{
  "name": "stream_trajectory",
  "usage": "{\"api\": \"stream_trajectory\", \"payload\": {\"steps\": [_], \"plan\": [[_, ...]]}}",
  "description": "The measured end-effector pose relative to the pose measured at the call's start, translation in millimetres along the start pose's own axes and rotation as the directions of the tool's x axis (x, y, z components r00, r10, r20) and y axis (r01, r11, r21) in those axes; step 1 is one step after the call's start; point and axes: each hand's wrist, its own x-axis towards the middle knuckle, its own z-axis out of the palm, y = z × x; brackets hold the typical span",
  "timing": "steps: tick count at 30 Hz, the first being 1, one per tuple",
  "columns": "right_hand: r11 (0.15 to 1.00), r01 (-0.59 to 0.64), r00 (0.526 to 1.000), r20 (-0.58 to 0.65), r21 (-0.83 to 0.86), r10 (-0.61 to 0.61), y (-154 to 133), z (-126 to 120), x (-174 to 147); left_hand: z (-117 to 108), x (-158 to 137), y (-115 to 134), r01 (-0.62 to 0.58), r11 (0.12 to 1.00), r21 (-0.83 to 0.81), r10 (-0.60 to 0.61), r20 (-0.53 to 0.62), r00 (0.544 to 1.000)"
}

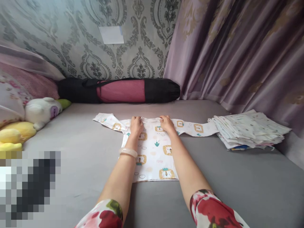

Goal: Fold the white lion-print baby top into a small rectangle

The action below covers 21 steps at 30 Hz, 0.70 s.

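A small white long-sleeved shirt (152,152) printed with lion faces and green leaves lies spread flat on the grey bed sheet. Its sleeves stretch out to both sides, and its hem points toward me. At the left of the neckline, my left hand (136,125) has its fingers curled closed on the shirt's top edge; a pale bangle circles that wrist. My right hand (167,123) grips the same edge at the right shoulder, fingers bent over the cloth. Both thumbs are partly hidden. The right cuff reaches a stack of folded clothes (249,128).
Along the wall lies a long black and dark-pink bag (121,91). Plush toys, one white (41,110) and one yellow (17,133), sit at the left. Purple curtains (225,53) hang at the right. The grey sheet (237,190) extends around the shirt. A blurred patch covers the lower left.
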Motion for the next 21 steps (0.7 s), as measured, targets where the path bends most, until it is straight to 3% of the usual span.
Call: {"api": "stream_trajectory", "payload": {"steps": [4, 10, 15, 21], "plan": [[1.0, -0.016, 1.0, 0.001, 0.02, 0.016, 0.4, -1.0, 2.3, 1.1, 6.3, -5.6, 0.011, 0.996, -0.087, -0.013, -0.019, 1.0], [0.991, -0.089, 0.984, -0.147, 0.102, 0.104, -3.0, 3.9, -0.7, 1.3, 8.6, -8.8, 0.062, 0.979, -0.195, -0.088, -0.128, 0.988], [0.994, -0.062, 0.98, -0.185, 0.089, 0.078, -3.9, 9.1, -3.3, 0.0, 6.3, -6.1, 0.08, 0.978, -0.194, -0.105, -0.125, 0.987], [0.996, -0.058, 0.974, -0.214, 0.064, 0.07, -4.4, 12.9, -4.9, 0.7, 4.4, -7.6, 0.025, 0.988, -0.15, -0.043, -0.119, 0.992]]}}
